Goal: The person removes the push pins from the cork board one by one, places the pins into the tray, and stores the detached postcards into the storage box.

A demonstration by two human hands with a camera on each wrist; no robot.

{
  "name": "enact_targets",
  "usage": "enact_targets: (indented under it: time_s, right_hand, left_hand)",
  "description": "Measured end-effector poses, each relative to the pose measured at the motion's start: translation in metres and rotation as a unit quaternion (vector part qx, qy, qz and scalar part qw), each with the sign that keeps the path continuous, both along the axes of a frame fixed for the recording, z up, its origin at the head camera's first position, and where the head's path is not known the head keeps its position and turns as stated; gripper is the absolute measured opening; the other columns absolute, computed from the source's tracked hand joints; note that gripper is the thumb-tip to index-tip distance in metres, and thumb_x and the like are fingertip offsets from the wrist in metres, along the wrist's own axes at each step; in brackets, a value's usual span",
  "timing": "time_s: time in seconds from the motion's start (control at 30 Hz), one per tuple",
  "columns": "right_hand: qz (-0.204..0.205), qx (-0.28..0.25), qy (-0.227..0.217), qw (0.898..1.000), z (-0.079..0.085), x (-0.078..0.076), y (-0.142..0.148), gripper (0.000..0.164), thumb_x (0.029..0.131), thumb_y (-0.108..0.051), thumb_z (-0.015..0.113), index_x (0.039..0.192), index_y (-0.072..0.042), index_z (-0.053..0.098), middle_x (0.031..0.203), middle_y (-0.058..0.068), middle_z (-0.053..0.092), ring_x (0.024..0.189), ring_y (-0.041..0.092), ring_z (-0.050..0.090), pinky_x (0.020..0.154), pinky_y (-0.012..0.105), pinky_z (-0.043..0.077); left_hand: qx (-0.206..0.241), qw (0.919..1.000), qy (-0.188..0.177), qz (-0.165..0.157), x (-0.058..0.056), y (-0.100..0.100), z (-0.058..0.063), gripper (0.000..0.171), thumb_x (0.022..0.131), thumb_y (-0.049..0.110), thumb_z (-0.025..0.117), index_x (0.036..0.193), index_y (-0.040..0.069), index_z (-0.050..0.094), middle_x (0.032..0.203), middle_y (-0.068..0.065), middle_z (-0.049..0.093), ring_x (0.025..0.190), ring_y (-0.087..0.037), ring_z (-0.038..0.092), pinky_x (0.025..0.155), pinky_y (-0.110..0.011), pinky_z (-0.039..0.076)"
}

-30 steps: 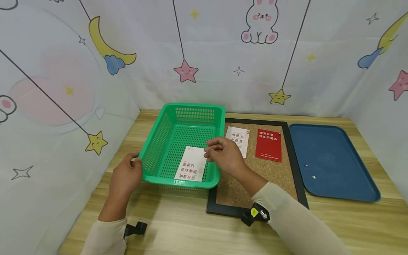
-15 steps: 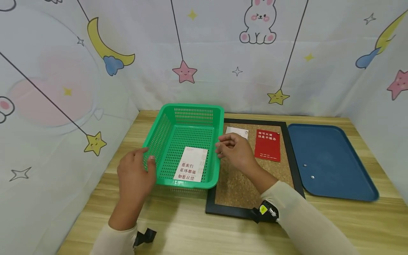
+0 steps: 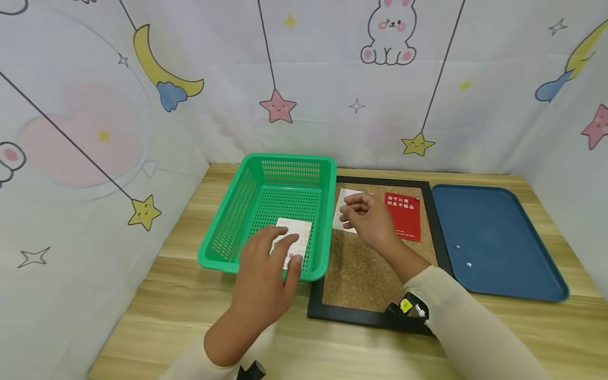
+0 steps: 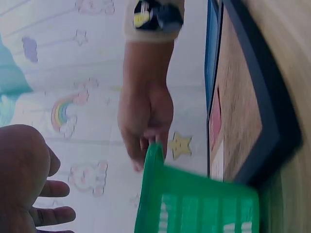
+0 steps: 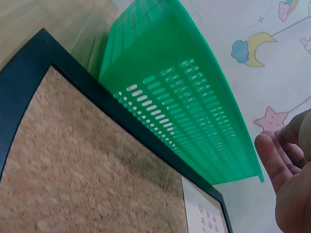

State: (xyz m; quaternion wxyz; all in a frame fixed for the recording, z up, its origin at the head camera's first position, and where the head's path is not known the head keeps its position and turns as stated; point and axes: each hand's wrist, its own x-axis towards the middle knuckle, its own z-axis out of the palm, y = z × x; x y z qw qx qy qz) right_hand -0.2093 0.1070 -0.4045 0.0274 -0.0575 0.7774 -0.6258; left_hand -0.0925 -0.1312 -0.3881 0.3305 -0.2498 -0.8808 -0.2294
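Observation:
My left hand [image 3: 264, 274] hovers over the front rim of a green plastic basket [image 3: 328, 216], fingers spread and bent. Beneath it a white card with printed characters [image 3: 301, 231] lies in the basket, partly hidden. My right hand [image 3: 372, 219] is above a black-framed cork board [image 3: 361, 279]. Its fingers are loosely curled, with nothing visible between them. It partly covers a white card [image 3: 343, 215] and a red card [image 3: 404, 214] on the board. In the right wrist view, the right hand [image 5: 294, 165] appears beside the basket [image 5: 194, 111], apart from it.
To the right of the cork board lies a blue tray [image 3: 499, 237], with two small metallic pins [image 3: 468, 265] near its left edge. A cloth printed with stars and a rabbit hangs behind and beside the wooden table [image 3: 190, 316].
My left hand has let go of the basket's left rim and moved right over its front. My right hand has moved right, from the basket to above the board.

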Motion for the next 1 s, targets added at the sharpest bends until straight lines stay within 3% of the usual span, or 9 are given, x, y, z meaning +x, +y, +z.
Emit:
enact_targets:
  time_s: [0.2,0.4,0.53,0.73,1.0]
  right_hand:
    - [-0.01,0.015,0.005,1.0,-0.005,-0.006,0.013,0.03,0.102,-0.011,0.065,0.125,0.006,0.059,0.109,0.025,0.07,0.093,0.038,0.073,0.08,0.044,0.06]
    - [-0.025,0.046,0.006,0.999,-0.009,-0.011,0.022,0.026,0.103,-0.012,0.062,0.125,0.003,0.06,0.108,0.021,0.07,0.094,0.041,0.073,0.082,0.049,0.059]
    - [-0.031,0.065,0.004,0.997,-0.009,-0.014,0.024,0.028,0.103,-0.011,0.06,0.127,0.005,0.059,0.109,0.022,0.069,0.094,0.039,0.072,0.083,0.05,0.058]
    - [-0.042,0.108,0.004,0.993,-0.014,-0.022,0.029,0.032,0.103,-0.012,0.061,0.13,0.005,0.059,0.112,0.02,0.068,0.097,0.033,0.071,0.083,0.044,0.059]
    - [-0.053,0.2,0.016,0.978,-0.013,-0.03,0.033,0.033,0.102,-0.02,0.062,0.129,-0.001,0.061,0.113,0.016,0.068,0.101,0.031,0.069,0.081,0.043,0.058]
  left_hand:
    - [-0.038,0.9974,-0.001,-0.061,0.015,0.037,-0.003,0.029,0.096,0.022,0.06,0.119,0.006,0.068,0.126,-0.015,0.06,0.126,-0.039,0.054,0.103,-0.055,0.044]
    - [-0.118,0.988,-0.019,-0.098,0.026,0.066,-0.012,0.026,0.092,0.024,0.068,0.114,0.011,0.069,0.124,-0.012,0.062,0.127,-0.032,0.054,0.108,-0.046,0.042]
    - [-0.159,0.9824,-0.045,-0.087,0.027,0.081,-0.019,0.025,0.093,0.029,0.067,0.114,0.015,0.068,0.124,-0.01,0.063,0.126,-0.029,0.054,0.107,-0.043,0.043]
    - [-0.186,0.98,-0.043,-0.054,0.021,0.098,-0.031,0.03,0.092,0.033,0.069,0.115,0.014,0.068,0.123,-0.01,0.062,0.119,-0.029,0.055,0.099,-0.044,0.048]
    - [-0.225,0.972,-0.068,-0.004,0.012,0.116,-0.047,0.033,0.093,0.038,0.067,0.115,0.015,0.07,0.121,-0.009,0.063,0.114,-0.028,0.058,0.094,-0.047,0.05]
